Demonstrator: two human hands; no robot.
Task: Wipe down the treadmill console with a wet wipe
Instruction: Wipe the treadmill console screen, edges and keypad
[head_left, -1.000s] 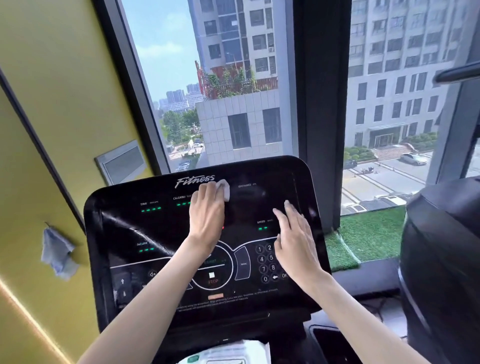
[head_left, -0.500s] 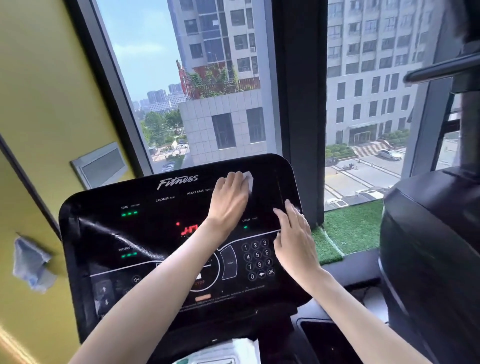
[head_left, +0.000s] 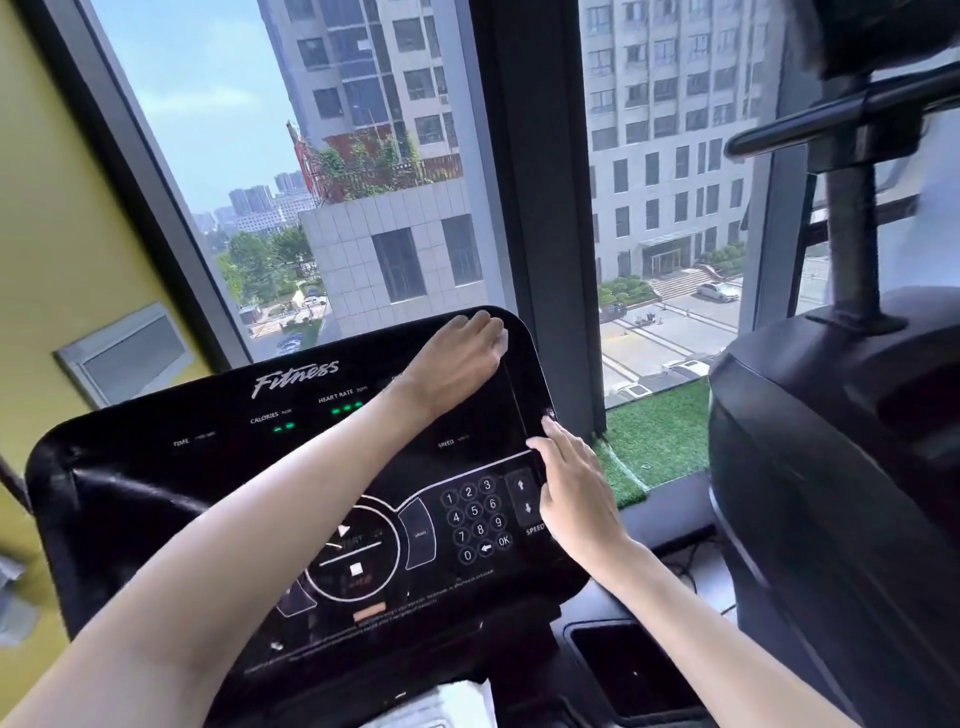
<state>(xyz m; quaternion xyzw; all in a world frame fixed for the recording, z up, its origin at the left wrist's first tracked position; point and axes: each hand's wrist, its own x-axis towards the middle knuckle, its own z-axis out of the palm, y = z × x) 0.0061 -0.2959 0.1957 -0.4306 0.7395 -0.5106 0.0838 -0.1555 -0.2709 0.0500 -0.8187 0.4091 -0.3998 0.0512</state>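
Note:
The black treadmill console (head_left: 218, 467) fills the lower middle, with green readouts, a number pad and a round start/stop dial. My left hand (head_left: 457, 358) reaches across to the console's top right corner and presses a white wet wipe (head_left: 501, 340) there; only a small edge of the wipe shows past the fingers. My right hand (head_left: 571, 478) lies flat with straight fingers on the console's right edge, beside the speed arrows.
A window with a thick dark post (head_left: 535, 208) stands right behind the console. A second black machine (head_left: 831, 493) rises close on the right. A wipes pack (head_left: 441, 706) lies below the console. A yellow wall (head_left: 52, 260) runs along the left.
My left hand has slid the wipe from the console's top middle rightward to its top right corner. My right hand has shifted a little toward the right edge. The view turned right.

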